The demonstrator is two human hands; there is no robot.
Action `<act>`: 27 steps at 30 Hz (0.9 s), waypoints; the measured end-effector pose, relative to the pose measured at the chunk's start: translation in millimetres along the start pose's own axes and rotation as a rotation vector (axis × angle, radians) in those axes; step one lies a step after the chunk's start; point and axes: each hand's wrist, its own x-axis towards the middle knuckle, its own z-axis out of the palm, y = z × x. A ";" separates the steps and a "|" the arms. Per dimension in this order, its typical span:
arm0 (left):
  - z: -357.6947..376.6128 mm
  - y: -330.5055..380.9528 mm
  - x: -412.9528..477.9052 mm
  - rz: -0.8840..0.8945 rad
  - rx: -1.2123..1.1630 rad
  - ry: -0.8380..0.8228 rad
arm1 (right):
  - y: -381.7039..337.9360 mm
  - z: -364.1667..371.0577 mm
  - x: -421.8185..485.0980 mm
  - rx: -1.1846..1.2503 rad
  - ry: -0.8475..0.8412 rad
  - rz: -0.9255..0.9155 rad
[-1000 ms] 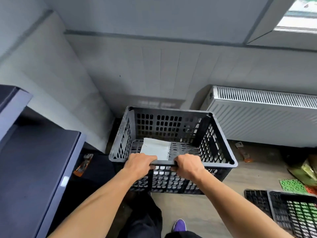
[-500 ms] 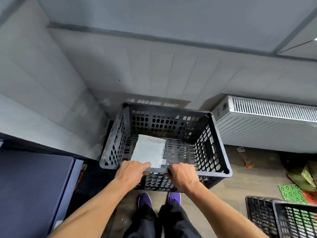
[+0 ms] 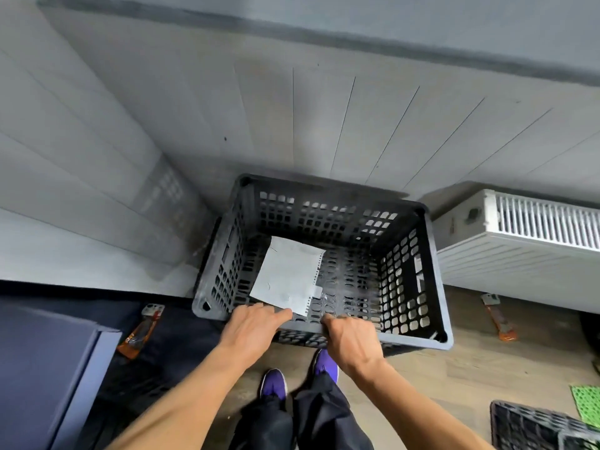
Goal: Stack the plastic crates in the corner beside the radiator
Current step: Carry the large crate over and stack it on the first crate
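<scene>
A black perforated plastic crate (image 3: 418, 274) sits low in the corner, its far rim against the grey wall and its right side next to the white radiator (image 3: 532, 241). A white sheet of paper (image 3: 287, 276) lies on its floor. My left hand (image 3: 251, 326) and my right hand (image 3: 349, 339) both grip the crate's near rim, side by side. Whether the crate rests on the floor I cannot tell. More black crates (image 3: 535, 428) show at the bottom right corner.
A dark blue cabinet (image 3: 42, 368) stands at the left. Orange packets lie on the floor at the left (image 3: 141, 331) and under the radiator (image 3: 498, 316). A green mat (image 3: 587, 404) is at the right edge. My purple shoes (image 3: 274, 383) stand just behind the crate.
The crate has gone down and forward into the corner, closer to the wall and the radiator. My view has tilted further down, and both hands kept their grip on the rim.
</scene>
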 end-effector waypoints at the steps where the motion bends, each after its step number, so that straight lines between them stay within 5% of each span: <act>1: 3.2 -1.4 5.7 -0.004 -0.005 0.007 | 4.0 2.4 5.8 -0.008 0.001 -0.005; 27: 123.5 -91.3 60.2 0.044 -0.017 0.049 | -15.9 117.4 90.0 -0.118 0.156 0.104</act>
